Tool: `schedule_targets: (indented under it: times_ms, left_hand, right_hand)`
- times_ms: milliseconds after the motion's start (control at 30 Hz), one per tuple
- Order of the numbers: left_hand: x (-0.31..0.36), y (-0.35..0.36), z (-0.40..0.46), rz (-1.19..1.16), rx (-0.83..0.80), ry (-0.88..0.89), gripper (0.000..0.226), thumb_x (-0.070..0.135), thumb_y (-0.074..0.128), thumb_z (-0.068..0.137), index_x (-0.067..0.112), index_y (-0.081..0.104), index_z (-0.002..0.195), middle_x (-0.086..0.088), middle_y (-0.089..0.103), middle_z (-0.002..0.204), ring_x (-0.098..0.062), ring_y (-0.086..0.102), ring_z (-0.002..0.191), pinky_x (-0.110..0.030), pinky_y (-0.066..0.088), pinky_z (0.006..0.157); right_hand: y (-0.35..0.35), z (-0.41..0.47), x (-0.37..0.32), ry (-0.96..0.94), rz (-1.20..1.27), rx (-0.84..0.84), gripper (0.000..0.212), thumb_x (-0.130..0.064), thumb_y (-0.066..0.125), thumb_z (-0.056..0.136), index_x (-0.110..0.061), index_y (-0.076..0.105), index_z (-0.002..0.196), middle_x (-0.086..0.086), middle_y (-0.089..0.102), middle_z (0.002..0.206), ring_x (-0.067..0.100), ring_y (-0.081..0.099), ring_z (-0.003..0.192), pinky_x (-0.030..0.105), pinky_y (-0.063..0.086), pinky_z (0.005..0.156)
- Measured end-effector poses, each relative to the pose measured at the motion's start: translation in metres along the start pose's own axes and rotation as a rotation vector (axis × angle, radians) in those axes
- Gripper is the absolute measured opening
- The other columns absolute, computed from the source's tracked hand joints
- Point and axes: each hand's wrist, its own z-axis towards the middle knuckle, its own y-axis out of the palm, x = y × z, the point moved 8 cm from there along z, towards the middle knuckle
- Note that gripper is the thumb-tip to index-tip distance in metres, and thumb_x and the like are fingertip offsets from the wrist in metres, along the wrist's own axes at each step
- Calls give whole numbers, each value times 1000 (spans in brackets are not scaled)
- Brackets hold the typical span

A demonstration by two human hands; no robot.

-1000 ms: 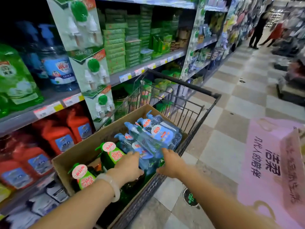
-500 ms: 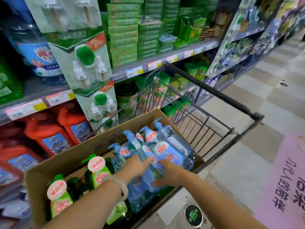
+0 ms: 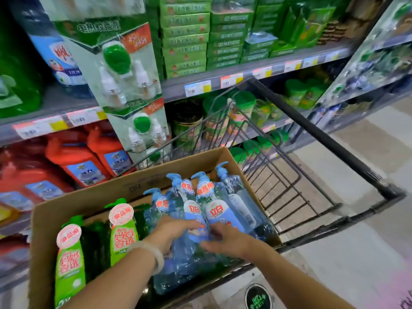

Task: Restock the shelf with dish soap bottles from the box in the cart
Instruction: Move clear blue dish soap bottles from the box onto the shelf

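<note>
Head view: both hands' fingers lie nearly straight on the blue soap bottles.

Grey wire cart on the checkered floor, beside the shelf. Directly in the cart: an open cardboard box, filling its near end. In the box: blue pump dish soap bottles lying tilted on the right, green bottles upright on the left. On the upper shelf board: stacked green packets and a large blue jug. On the board below: red jugs, green-capped jars. Price tags along the shelf edges.
</note>
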Motion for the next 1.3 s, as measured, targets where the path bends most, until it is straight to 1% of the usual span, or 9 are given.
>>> schedule_targets:
  times_ms: [133, 267, 400, 567, 733, 867, 1033, 1133, 1300]
  left_hand:
    - [-1, -19, -16, -55, -128, -9, 38, 10, 84, 62, 6, 71, 98, -16, 74, 92, -32, 71, 83, -38, 59, 70]
    - [-13, -35, -33, -166, -217, -13, 43, 18, 84, 53, 10, 72, 93, -15, 73, 95, -30, 71, 86, -34, 58, 66]
    - [-20, -40, -35, -179, -150, -14, 40, 18, 82, 65, 11, 62, 99, -8, 75, 91, -24, 72, 83, -33, 59, 65]
    - [-18, -40, -47, -186, -119, 45, 59, 12, 80, 70, 7, 53, 122, -13, 69, 111, -32, 66, 100, -51, 50, 93]
    - [10, -79, -88, -271, 33, 266, 62, 4, 81, 65, 17, 53, 119, -10, 68, 112, -29, 66, 101, -47, 52, 91]
    - [39, -133, -141, -331, 99, 454, 53, -2, 72, 72, 13, 54, 120, -9, 69, 110, -24, 68, 93, -38, 56, 82]
    - [21, -211, -217, -368, 153, 557, 40, 0, 64, 79, 8, 58, 118, -10, 69, 112, -27, 66, 99, -38, 56, 86]
    - [-15, -268, -268, -390, 231, 608, 30, 6, 65, 77, 15, 65, 106, -1, 75, 95, -18, 71, 84, -33, 58, 77]
    - [-98, -374, -348, -456, 364, 629, 27, 4, 63, 80, 16, 65, 105, -1, 75, 93, -18, 72, 80, -29, 59, 70]
  right_hand:
    - [25, 10, -10, 4, 174, -199, 31, -23, 62, 90, -27, 57, 120, -7, 64, 119, 8, 59, 110, 21, 48, 93]
    - [50, 27, -21, 58, 496, -252, 35, 0, 64, 84, -7, 60, 117, 10, 65, 121, 20, 63, 111, 26, 52, 91]
    - [49, 36, -24, 148, 630, -275, 30, 3, 66, 81, -4, 61, 110, 5, 70, 103, 12, 69, 86, 23, 54, 63]
    - [44, 40, -29, 148, 531, -275, 51, 13, 71, 70, -1, 55, 117, 9, 72, 102, 22, 70, 88, 32, 56, 68]
    - [29, 33, -107, -107, 344, -244, 66, 20, 75, 58, -10, 52, 111, 7, 70, 106, 20, 69, 93, 36, 58, 74]
    - [46, -1, -199, -356, 252, -371, 42, 15, 73, 65, -23, 70, 83, -9, 76, 83, 5, 71, 76, 20, 55, 58]
    - [118, -33, -276, -496, 140, -394, 37, 16, 74, 64, -17, 70, 80, 1, 75, 88, 13, 72, 77, 28, 59, 64]
    - [190, -55, -316, -549, 88, -372, 46, 14, 78, 59, -14, 63, 91, 14, 71, 103, 26, 70, 89, 43, 58, 81]
    - [337, -92, -369, -618, 0, -462, 44, 12, 80, 57, -12, 66, 91, 10, 73, 99, 23, 70, 88, 41, 57, 82]
